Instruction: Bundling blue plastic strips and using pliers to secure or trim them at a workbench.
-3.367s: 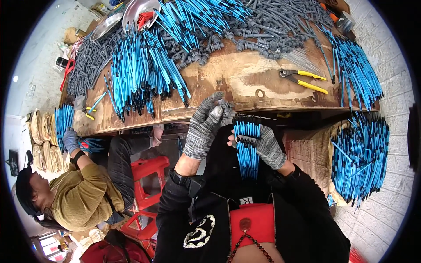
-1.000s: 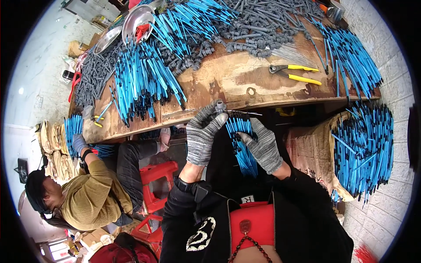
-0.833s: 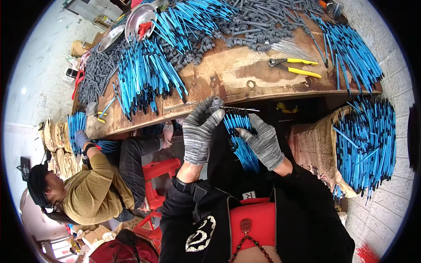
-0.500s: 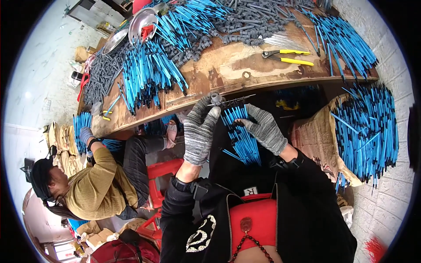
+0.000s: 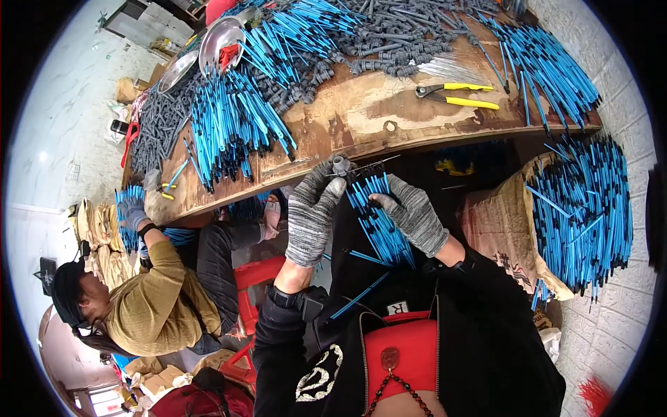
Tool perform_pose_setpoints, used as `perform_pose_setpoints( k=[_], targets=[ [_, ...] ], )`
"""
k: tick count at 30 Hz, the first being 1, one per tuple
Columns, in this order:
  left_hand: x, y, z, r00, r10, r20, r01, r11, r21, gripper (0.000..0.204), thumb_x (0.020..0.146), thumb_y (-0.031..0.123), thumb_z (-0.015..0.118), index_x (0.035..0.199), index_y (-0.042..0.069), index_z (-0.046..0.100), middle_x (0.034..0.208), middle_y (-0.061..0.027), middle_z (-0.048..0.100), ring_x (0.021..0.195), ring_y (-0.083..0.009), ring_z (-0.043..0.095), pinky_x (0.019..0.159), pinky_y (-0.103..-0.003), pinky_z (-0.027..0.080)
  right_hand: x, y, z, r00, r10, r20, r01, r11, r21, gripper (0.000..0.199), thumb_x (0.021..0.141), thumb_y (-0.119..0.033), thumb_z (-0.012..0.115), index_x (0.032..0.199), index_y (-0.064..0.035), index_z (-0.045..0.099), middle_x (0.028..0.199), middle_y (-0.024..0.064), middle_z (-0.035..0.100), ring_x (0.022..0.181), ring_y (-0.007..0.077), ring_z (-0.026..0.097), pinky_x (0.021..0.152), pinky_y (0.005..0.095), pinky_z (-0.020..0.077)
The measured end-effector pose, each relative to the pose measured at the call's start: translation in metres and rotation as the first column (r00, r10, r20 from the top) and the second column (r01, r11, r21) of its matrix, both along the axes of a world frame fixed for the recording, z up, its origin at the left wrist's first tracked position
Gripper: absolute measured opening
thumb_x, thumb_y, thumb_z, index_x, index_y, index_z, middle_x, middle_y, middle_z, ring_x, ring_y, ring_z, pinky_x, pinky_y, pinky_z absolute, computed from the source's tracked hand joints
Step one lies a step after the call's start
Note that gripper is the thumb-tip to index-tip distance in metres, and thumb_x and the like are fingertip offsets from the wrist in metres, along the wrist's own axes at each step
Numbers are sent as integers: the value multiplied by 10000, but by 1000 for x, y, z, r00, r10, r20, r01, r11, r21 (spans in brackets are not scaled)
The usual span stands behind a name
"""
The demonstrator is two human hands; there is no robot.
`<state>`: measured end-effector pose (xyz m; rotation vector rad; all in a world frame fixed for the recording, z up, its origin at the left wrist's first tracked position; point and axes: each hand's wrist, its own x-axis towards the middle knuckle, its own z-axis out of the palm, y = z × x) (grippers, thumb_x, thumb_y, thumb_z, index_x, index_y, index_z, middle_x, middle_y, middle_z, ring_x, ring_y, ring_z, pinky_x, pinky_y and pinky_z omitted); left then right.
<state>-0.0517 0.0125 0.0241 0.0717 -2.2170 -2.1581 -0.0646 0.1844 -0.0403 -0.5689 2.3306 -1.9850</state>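
My left hand [image 5: 309,219], in a grey knit glove, is closed with a grey ribbed plastic fitting [image 5: 340,166] at its fingertips. A thin metal rod [image 5: 381,161] runs from beside that fitting toward the right, with black tips of blue sticks along it. My right hand [image 5: 417,217], gloved alike, is closed at the upper right side of a bunch of blue sticks with black ends [image 5: 381,226], which hangs down over my lap. Its fingertips are partly hidden behind the sticks. One loose blue stick [image 5: 360,295] lies on my black clothing near my left forearm.
On the wooden table [image 5: 326,128] lie yellow-handled pliers [image 5: 458,94], thin metal rods [image 5: 455,67], blue stick bundles [image 5: 236,118] and grey fittings [image 5: 410,31]. A sack of blue sticks [image 5: 580,215] stands right. A co-worker [image 5: 156,292] sits left, beside a red stool [image 5: 253,278].
The rod tilts up more at its right end. A loose blue stick now shows on my lap, and the bunch's lower sticks have shifted. The co-worker's gloved hand has moved slightly.
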Motion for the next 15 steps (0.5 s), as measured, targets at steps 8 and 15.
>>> perform_pose_setpoints(
  k=[8,15],
  targets=[
    [-7,5,0,999,31,-11,-32,994,-103,310,880,48,567,1182,-20,546,1066,-78,625,982,-129,562,891,-259,434,0,-3,-6,981,-97,-166,119,984,129,413,795,-178,689,1083,84,551,973,258,602,810,274,651,727,296,530],
    [-15,-5,8,998,-23,53,25,999,-35,324,867,49,588,1182,-18,551,1076,-85,629,988,-133,572,890,-258,438,-7,1,-3,985,-16,-174,43,987,156,349,795,-161,683,1088,0,585,1010,270,581,857,337,631,755,338,527]
  ],
)
